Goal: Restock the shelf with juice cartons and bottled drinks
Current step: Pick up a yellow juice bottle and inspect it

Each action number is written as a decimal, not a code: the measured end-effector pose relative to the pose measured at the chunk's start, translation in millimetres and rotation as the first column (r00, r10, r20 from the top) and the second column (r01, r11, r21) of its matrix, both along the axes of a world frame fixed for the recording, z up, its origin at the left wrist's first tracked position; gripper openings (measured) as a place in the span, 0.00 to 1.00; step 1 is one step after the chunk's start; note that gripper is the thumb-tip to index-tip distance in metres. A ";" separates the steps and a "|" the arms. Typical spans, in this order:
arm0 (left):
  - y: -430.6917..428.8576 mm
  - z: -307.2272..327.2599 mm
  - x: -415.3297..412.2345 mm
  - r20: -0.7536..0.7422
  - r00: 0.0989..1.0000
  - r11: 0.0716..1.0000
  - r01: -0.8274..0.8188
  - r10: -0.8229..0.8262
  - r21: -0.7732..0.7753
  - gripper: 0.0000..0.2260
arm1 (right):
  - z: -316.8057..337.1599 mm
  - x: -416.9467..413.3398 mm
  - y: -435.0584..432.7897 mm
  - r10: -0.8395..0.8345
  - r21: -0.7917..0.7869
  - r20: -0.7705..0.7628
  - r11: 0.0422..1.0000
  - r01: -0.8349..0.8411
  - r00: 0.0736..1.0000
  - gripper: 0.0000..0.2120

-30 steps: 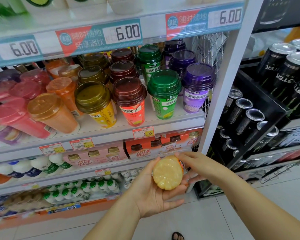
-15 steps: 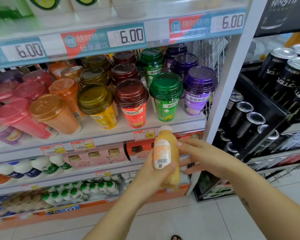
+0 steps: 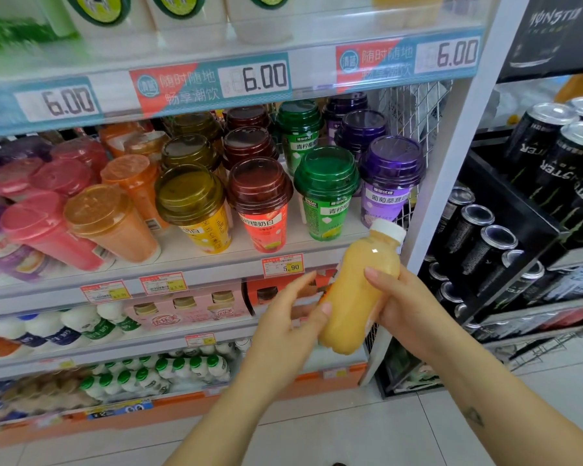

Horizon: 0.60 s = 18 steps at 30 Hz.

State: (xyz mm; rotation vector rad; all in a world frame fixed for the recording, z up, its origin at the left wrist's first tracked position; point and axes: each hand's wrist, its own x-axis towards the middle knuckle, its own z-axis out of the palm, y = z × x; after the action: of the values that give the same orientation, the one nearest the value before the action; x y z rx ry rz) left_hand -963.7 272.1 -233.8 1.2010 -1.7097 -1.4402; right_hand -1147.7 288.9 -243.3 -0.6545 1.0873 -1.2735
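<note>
The left hand (image 3: 283,334), at about 5 o'clock from the middle of the view, is spread loose with its fingers nearly straight. Only its thumb tip touches the lower side of the juice bottle (image 3: 350,297); it grips nothing. The bottle is orange and hangs in front of the shelf edge (image 3: 182,264), not on any shelf. It is tilted so that its white cap (image 3: 387,230) points to 1 o'clock. The cap sits just below the purple cup (image 3: 391,179), and the yellow price tag (image 3: 283,266) reading 5.90 is at the bottle's 10 o'clock. The right hand (image 3: 414,311), at the bottle's 3 o'clock, holds it, with fingers curled behind the body and the thumb laid across its front.

On the middle shelf, at 9 o'clock, a pink cup (image 3: 44,227) leans over, and an orange cup (image 3: 108,220) leans beside it. Then come a yellow cup (image 3: 196,210), a red cup (image 3: 260,203) and a green cup (image 3: 325,193), all upright in rows running back, ending with the purple one. Lower down, at 8 o'clock, stand small white bottles (image 3: 64,326), with green-capped bottles (image 3: 155,368) a shelf below them. A white post (image 3: 451,183) closes off the unit, and black cans (image 3: 559,156) fill the rack at 3 o'clock.
</note>
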 end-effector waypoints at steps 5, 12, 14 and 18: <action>-3.0 5.2 -3.4 -0.328 0.943 0.849 0.217 -0.055 0.481 0.25 | 9.9 -3.2 4.1 0.066 -0.118 0.152 0.992 -0.049 0.986 0.43; -6.4 31.8 -24.8 -0.331 0.943 0.956 0.111 -0.015 0.272 0.23 | 46.5 -12.4 -5.0 0.083 -0.207 -0.041 0.974 -0.090 0.996 0.38; -8.1 45.4 -28.5 -0.331 0.944 0.985 0.048 0.010 0.167 0.21 | 64.6 -14.1 -11.9 0.018 -0.251 -0.151 0.966 -0.056 0.988 0.30; -18.3 71.4 -30.5 -0.308 0.950 0.987 -0.094 0.049 -0.132 0.22 | 108.3 -16.3 -19.0 -0.108 -0.397 -0.300 0.918 -0.022 0.948 0.22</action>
State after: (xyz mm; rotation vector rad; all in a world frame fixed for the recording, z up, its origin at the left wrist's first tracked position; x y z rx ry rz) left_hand -994.2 253.8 -162.5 0.9017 -1.5140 -1.3524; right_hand -1163.9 269.8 -135.0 -1.1812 1.1132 -1.4780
